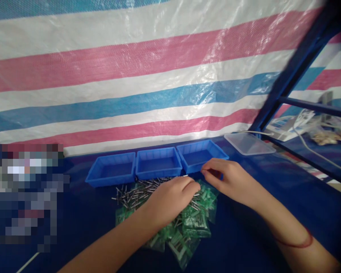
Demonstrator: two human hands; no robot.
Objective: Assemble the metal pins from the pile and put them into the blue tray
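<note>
My left hand [173, 199] is closed over a pile of thin metal pins [139, 193], its fingers curled down and mostly hidden from view. A pin's bright end shows just above its knuckles; whether the hand grips it I cannot tell. Right of it, my right hand [233, 180] hovers by the front edge of the right blue tray [200, 155], thumb and forefinger pinched together. Anything between those fingertips is too small to make out. Around and under the pins lie several clear bags with green parts [196, 223], some partly covered by my left forearm.
Beside the right tray, a middle blue tray [158, 161] and a left blue tray [112, 168] stand in a row behind the pile. A clear plastic lid [250, 144] lies at the back right. A blue metal frame [290, 72] rises on the right, before a striped sheet [130, 94].
</note>
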